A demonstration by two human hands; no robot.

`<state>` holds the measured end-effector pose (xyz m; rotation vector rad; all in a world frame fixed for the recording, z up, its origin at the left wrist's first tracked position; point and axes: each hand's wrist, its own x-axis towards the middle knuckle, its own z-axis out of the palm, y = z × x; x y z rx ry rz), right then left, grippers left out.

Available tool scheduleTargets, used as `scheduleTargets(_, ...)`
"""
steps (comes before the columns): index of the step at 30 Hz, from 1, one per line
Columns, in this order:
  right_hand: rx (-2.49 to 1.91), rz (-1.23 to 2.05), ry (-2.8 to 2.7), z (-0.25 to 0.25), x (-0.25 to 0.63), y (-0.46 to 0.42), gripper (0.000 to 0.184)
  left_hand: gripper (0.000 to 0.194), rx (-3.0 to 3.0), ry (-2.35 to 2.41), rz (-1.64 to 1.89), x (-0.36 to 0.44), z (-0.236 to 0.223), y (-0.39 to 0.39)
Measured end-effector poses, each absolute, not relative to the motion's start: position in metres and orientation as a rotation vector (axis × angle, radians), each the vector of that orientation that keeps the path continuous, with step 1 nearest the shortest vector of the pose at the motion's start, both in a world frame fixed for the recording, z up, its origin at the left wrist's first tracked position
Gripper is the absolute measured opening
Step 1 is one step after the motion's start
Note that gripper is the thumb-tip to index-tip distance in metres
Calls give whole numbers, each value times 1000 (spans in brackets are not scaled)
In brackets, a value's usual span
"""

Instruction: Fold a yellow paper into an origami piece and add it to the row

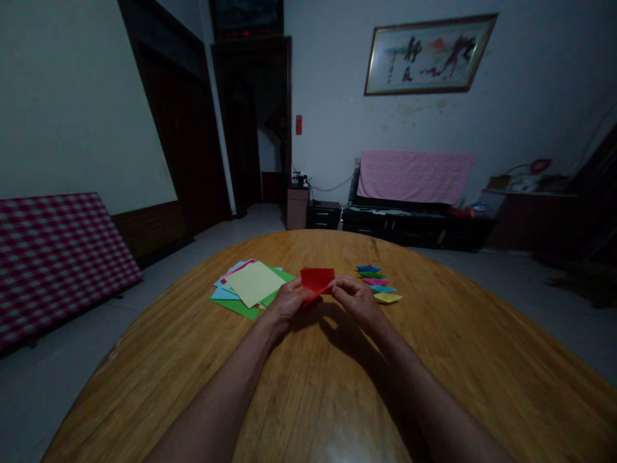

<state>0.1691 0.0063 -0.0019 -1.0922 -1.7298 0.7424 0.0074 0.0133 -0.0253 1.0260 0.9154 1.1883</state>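
A red sheet of paper point(317, 279) is held upright just above the round wooden table point(308, 386). My left hand point(288, 301) pinches its lower left edge, fingers closed on it. My right hand point(354, 297) grips the lower right edge the same way. To the left of my hands lies a loose stack of coloured paper point(250, 286), with a pale yellow sheet on top and green and blue ones beneath. To the right sits a short row of small folded paper pieces point(378, 283) in blue, green, pink and yellow.
A red-checked board point(53, 257) leans at the left. Beyond the table stand a dark low cabinet point(400, 222) with a pink cloth point(414, 175) draped over it, a doorway point(260, 135), and a framed picture point(429, 54) on the wall.
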Motion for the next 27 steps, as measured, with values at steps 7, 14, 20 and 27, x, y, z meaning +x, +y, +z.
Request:
scheduleTargets(7,-1051,1121,-1224,-7,170,9,21,79,1168,858,1209,9,-17,6)
scheduleTargets(14,-1094,1138,-1167,-2,170,9,22,75,1215,873,1290,5,-12,5)
scheduleTargets(20,-1079,1118,-1222,-3,170,9,19,44,1302,966,1348,8,-21,13)
scheduleTargets(27,-1016,1038,-1537,-5,164,5,22,28,1333,1045,1334,8,-23,15)
